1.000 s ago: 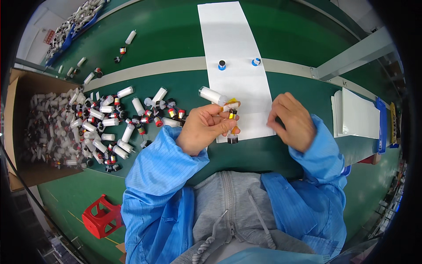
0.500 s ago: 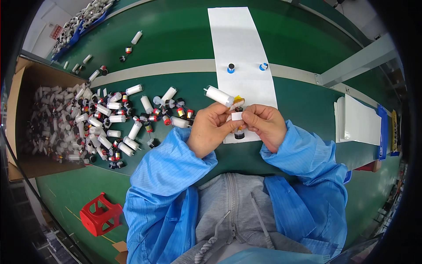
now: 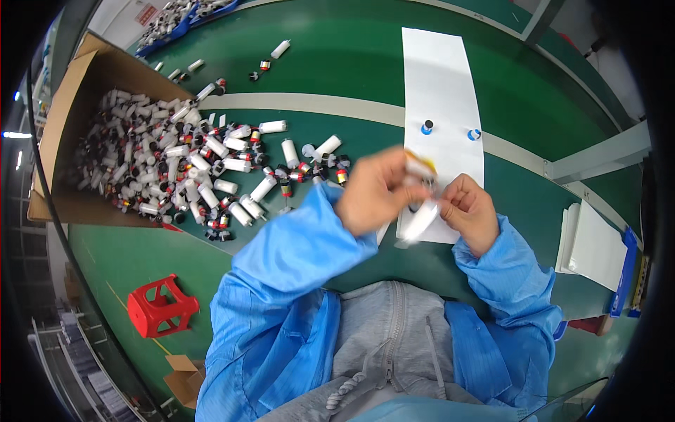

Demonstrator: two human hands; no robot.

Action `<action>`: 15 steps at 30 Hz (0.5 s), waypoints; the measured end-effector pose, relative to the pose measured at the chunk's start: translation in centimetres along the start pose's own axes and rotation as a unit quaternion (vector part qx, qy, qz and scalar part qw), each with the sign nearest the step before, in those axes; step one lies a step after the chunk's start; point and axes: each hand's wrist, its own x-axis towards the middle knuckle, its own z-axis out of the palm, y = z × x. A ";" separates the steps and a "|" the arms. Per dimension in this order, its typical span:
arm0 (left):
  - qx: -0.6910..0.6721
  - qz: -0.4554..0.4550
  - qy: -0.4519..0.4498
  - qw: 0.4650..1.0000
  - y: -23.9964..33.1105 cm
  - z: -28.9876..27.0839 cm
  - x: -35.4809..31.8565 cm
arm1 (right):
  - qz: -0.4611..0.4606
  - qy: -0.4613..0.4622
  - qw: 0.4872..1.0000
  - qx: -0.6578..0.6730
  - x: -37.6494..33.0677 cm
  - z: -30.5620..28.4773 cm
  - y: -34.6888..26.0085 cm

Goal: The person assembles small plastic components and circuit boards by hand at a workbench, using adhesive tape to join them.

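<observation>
My left hand [image 3: 376, 195] is closed, its thumb and fingers pinching a small assembly with a yellow-edged piece. A white cylinder [image 3: 420, 222], smeared by motion, slants below the fingertips toward me and seems part of that assembly. Close beside it on the right, my right hand [image 3: 472, 214] pinches with thumb and forefinger. Whatever sits in that pinch is too blurred to name. Both hands are over the near end of a long white sheet [image 3: 439, 70]. Farther up the sheet stand a blue part with a black top [image 3: 427, 127] and a blue-and-white part [image 3: 474, 134].
Left of my hands, many loose white cylinders with red and black ends spill from a cardboard box [image 3: 60, 144] onto the green table [image 3: 316, 257]. A stack of white sheets [image 3: 594, 239] lies at right, below a metal post [image 3: 601, 151]. On the floor stands a red stool [image 3: 162, 307].
The white cylinder, which pointed up and left above my left hand, now slants down toward me. My hands have drawn slightly apart. The whole view has shifted, moving the table rightward.
</observation>
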 end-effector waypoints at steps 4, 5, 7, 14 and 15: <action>0.473 0.142 0.206 0.845 2.8 -7.4 3.7 | -0.036 -0.007 0.998 -0.052 0.2 0.4 0.4; 0.590 0.131 0.231 0.763 3.2 -8.6 3.6 | -0.035 -0.009 0.998 -0.051 0.3 0.3 0.6; 0.623 0.156 0.152 0.751 4.4 -9.5 2.6 | -0.046 0.002 0.998 -0.051 0.0 0.0 1.2; 0.691 0.111 -0.141 0.700 2.3 -7.8 -2.5 | -0.247 0.027 0.888 -0.388 0.2 -2.0 -1.0; 0.685 0.100 -0.131 0.710 2.2 -7.5 -2.5 | -0.286 0.054 0.849 -0.442 0.5 -2.6 -1.2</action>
